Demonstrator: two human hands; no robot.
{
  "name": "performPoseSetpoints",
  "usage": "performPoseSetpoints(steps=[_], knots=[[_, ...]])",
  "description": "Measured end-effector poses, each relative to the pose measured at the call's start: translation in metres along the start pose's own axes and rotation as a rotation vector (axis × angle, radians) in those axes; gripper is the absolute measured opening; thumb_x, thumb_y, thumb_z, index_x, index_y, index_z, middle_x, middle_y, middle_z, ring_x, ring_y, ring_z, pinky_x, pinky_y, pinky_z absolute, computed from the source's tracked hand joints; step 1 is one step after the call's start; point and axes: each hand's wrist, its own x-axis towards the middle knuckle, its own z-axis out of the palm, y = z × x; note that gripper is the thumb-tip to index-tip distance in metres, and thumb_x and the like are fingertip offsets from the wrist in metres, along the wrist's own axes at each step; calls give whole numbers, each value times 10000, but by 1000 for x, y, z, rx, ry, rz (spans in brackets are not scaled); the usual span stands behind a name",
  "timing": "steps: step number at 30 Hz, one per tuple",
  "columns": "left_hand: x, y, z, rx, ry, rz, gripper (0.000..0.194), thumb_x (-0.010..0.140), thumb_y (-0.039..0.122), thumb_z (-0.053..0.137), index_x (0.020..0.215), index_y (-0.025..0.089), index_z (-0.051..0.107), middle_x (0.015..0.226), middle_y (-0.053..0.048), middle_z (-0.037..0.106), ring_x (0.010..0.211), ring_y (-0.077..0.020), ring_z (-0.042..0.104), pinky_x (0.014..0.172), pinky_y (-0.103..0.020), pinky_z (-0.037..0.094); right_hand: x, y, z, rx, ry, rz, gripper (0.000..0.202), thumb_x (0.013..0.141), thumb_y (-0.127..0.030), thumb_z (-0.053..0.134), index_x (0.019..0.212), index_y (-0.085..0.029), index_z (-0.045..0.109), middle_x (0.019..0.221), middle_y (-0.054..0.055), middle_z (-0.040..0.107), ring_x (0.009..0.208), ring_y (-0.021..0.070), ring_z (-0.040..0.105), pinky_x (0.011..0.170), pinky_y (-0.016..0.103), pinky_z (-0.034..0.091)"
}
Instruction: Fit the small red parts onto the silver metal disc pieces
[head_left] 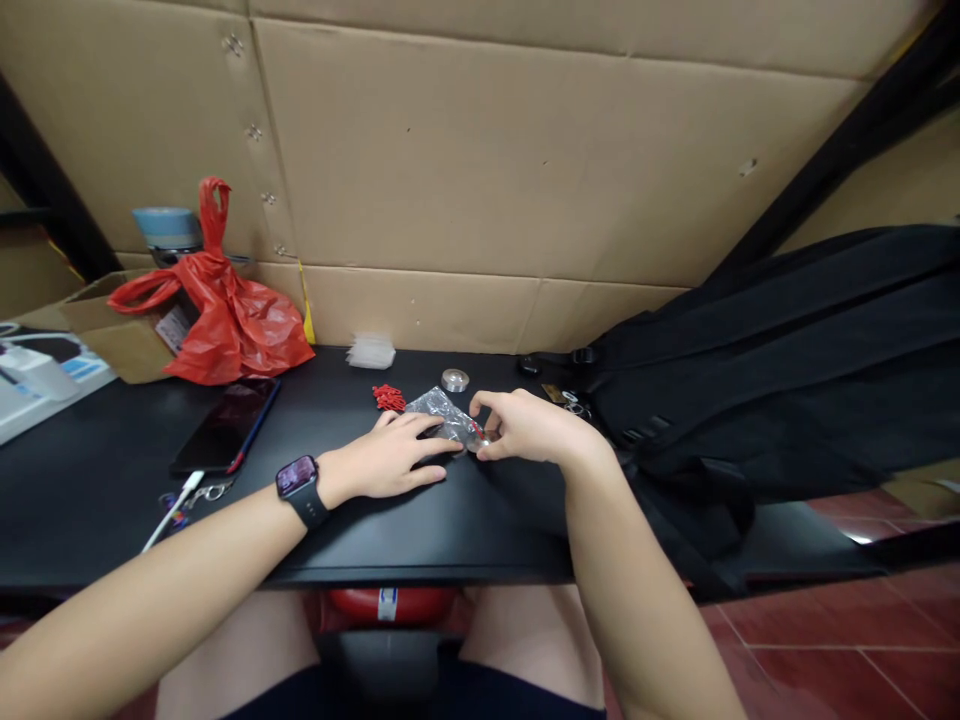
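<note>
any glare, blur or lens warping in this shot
Head view: small glints on the clear plastic bag and a bright patch of glare on the red tiled floor; head view: the black backpack looks stretched toward the right edge, likely wide-angle distortion; head view: the small item at the right hand is too soft to identify.

Clear bag (435,402) — partly under left fingers (437,446)

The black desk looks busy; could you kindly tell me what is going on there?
A person's left hand is spread partly over a clear plastic bag on the black desk. The right hand is curled at the bag's right end, by a small red item; its hold is unclear. Red pieces lie beside the bag.
</note>
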Motion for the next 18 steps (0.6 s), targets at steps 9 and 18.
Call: performPoseSetpoints(steps=[9, 18], knots=[[-1, 2, -1, 19, -56, -30, 412, 982, 456, 489, 1381, 376, 551, 1541, -102, 424, 1403, -337, 391, 1073, -547, 341, 12, -10, 9, -22, 13, -80, 429, 685, -159, 796, 1086, -200, 650, 897, 33, 720, 682, 158, 658, 638, 243, 450], [-3, 1, -1, -31, -21, -37, 391, 971, 430, 522, 1353, 372, 580, 1535, -85, 444, 1425, -325, 376, 1113, -547, 318, 22, -3, 11, 30, 52, -184, 397, 675, -39, 765, 1026, -200, 670, 857, -17, 653, 654, 97, 590, 627, 196, 401]])
